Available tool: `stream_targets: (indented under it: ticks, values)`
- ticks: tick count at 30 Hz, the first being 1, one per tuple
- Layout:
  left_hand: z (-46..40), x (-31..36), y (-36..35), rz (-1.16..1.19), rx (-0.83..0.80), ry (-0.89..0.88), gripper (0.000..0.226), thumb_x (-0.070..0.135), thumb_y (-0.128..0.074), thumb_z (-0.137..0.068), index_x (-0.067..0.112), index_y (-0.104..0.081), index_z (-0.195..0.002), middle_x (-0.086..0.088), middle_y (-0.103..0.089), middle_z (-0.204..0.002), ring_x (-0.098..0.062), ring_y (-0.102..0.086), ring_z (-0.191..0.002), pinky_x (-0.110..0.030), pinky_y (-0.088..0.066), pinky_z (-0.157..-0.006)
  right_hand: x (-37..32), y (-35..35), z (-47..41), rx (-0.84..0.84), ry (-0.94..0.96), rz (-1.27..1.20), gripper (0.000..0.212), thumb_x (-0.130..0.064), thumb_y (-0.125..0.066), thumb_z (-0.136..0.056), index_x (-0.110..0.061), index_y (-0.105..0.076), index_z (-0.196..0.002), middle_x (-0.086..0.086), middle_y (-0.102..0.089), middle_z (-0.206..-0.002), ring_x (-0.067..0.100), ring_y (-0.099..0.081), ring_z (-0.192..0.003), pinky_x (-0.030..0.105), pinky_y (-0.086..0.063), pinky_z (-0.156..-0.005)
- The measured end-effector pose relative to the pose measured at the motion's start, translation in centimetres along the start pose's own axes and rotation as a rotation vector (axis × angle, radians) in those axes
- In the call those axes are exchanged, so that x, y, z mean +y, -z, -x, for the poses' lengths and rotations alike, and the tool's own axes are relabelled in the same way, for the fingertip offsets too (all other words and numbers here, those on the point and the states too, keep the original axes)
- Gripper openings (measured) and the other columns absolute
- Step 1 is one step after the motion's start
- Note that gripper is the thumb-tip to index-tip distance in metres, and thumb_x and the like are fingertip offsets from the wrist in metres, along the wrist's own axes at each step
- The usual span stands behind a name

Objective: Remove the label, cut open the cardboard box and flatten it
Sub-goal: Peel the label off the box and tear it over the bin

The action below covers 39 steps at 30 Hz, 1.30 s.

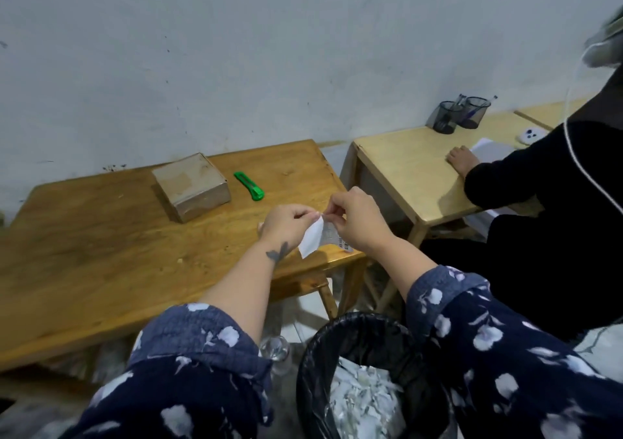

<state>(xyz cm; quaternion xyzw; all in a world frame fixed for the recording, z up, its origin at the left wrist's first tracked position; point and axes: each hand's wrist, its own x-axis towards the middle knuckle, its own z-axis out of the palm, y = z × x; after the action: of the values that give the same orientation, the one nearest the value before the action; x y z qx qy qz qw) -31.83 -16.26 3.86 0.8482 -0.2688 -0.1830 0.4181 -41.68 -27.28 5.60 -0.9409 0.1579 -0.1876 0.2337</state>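
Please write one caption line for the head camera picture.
Both hands, left and right, pinch the removed label; cardboard box waits uncut.

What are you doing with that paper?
The person holds a white label between both hands, the left hand and right hand, above a bin full of paper scraps. The cardboard box sits closed on the wooden table, with a green cutter beside it, untouched.
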Motion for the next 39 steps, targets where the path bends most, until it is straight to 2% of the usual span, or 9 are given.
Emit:
stream_targets:
  ticks: [3, 5, 7, 9, 16, 20, 25, 29, 39]
  values:
    - [1.1, -1.5, 1.4, 0.196, 0.113, 0.172, 0.018, 0.031, -0.060, -0.092, 0.024, -0.073, -0.103, -0.002, -0.068, -0.119, -0.017, -0.057, -0.104, -0.027, -0.041, -0.089, 0.3, 0.6, 1.3, 0.069, -0.017, -0.067, 0.015, -0.010, -0.064, -0.083, -0.021, -0.063, -0.072, -0.020, -0.051, -0.070, 0.010, -0.051, -0.083, 0.034, -0.045, -0.083]
    - [1.9, -3.5, 2.8, 0.205, 0.208, 0.251, 0.029, 0.030, -0.057, -0.094, 0.014, -0.068, -0.116, -0.005, -0.065, -0.123, -0.019, -0.055, -0.106, -0.026, -0.040, -0.087, 1.1, 1.5, 2.0, 0.077, -0.126, -0.164, 0.013, -0.014, -0.067, -0.084, -0.022, -0.064, -0.074, -0.013, -0.058, -0.075, 0.005, -0.056, -0.077, 0.019, -0.046, -0.073]
    - [2.7, -4.2, 3.4, 0.186, 0.293, 0.241, 0.029, 0.032, -0.056, -0.094, 0.014, -0.070, -0.114, -0.003, -0.066, -0.118, -0.019, -0.055, -0.103, -0.028, -0.041, -0.087, 1.5, 2.2, 2.5, 0.023, -0.230, -0.342, 0.007, -0.019, -0.069, -0.084, -0.015, -0.069, -0.078, -0.006, -0.065, -0.078, 0.002, -0.059, -0.073, 0.009, -0.042, -0.060]
    - [3.3, -3.5, 2.9, 0.229, 0.334, 0.183, 0.025, 0.033, -0.059, -0.093, 0.017, -0.072, -0.107, 0.004, -0.068, -0.107, -0.015, -0.057, -0.099, -0.028, -0.042, -0.085, 0.8, 2.0, 2.7, -0.043, -0.267, -0.468, 0.010, -0.022, -0.072, -0.082, -0.012, -0.073, -0.082, -0.005, -0.070, -0.080, 0.007, -0.064, -0.075, 0.014, -0.045, -0.061]
    - [5.2, -1.1, 1.5, 0.311, 0.149, 0.103, 0.019, 0.032, -0.067, -0.087, 0.019, -0.075, -0.098, 0.000, -0.073, -0.101, -0.016, -0.063, -0.092, -0.028, -0.050, -0.072, -3.1, 0.2, 3.6, -0.016, -0.287, -0.442, 0.003, -0.020, -0.069, -0.084, -0.020, -0.070, -0.081, -0.011, -0.065, -0.075, 0.004, -0.064, -0.074, 0.016, -0.050, -0.060]
    - [6.4, -1.2, 2.1, 0.366, 0.060, 0.097, 0.029, 0.043, -0.072, -0.080, 0.019, -0.076, -0.097, 0.000, -0.072, -0.105, -0.016, -0.061, -0.100, -0.034, -0.050, -0.086, -4.2, -0.5, 4.4, 0.083, -0.378, -0.403, 0.002, -0.023, -0.069, -0.084, -0.021, -0.070, -0.082, -0.009, -0.064, -0.077, 0.007, -0.063, -0.077, 0.018, -0.050, -0.063]
    - [7.2, -1.4, 3.2, 0.330, 0.056, 0.061, 0.032, 0.029, -0.075, -0.080, 0.015, -0.072, -0.109, -0.002, -0.073, -0.097, -0.017, -0.065, -0.086, -0.027, -0.048, -0.065, -5.9, -0.3, 4.5, 0.111, -0.427, -0.485, 0.010, -0.029, -0.071, -0.082, -0.022, -0.073, -0.088, 0.002, -0.070, -0.087, 0.015, -0.065, -0.083, 0.031, -0.053, -0.073]
    - [7.6, -1.0, 4.0, 0.344, 0.109, 0.073, 0.032, 0.027, -0.071, -0.085, 0.016, -0.069, -0.115, -0.003, -0.071, -0.097, -0.014, -0.063, -0.082, -0.024, -0.045, -0.061, -6.3, 0.2, 4.6, 0.032, -0.453, -0.463, 0.023, -0.028, -0.069, -0.084, -0.021, -0.072, -0.106, -0.009, -0.064, -0.098, 0.005, -0.055, -0.090, 0.031, -0.051, -0.081]
    - [7.9, 0.8, 2.3, 0.536, 0.170, 0.149, 0.036, 0.023, -0.068, -0.088, 0.011, -0.063, -0.122, -0.007, -0.071, -0.107, -0.011, -0.063, -0.083, -0.017, -0.043, -0.057, -4.4, 0.8, 4.3, 0.091, -0.503, -0.528, 0.006, -0.026, -0.067, -0.086, -0.020, -0.069, -0.086, -0.005, -0.069, -0.086, 0.010, -0.060, -0.083, 0.026, -0.048, -0.072]
